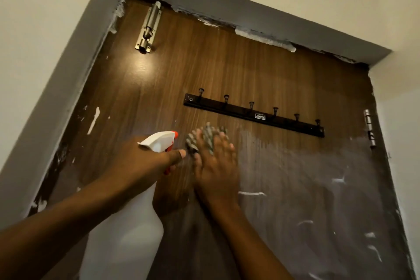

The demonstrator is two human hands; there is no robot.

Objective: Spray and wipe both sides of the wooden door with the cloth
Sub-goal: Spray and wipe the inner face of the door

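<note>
The brown wooden door (227,70) fills the view, seen from below and shut in its frame. My left hand (145,161) grips the neck of a white spray bottle (127,234), whose white and red nozzle (161,141) points at the door. My right hand (216,170) lies flat against the door just below the hook rail and presses a grey patterned cloth (204,137) to the wood. The cloth sticks out above and beside my fingers. The door's lower right part looks dull and wet.
A black rail with several hooks (254,113) is screwed to the door above my hands. A metal sliding bolt (148,27) sits at the top left, a hinge (369,127) at the right edge. Grey frame and white walls surround the door.
</note>
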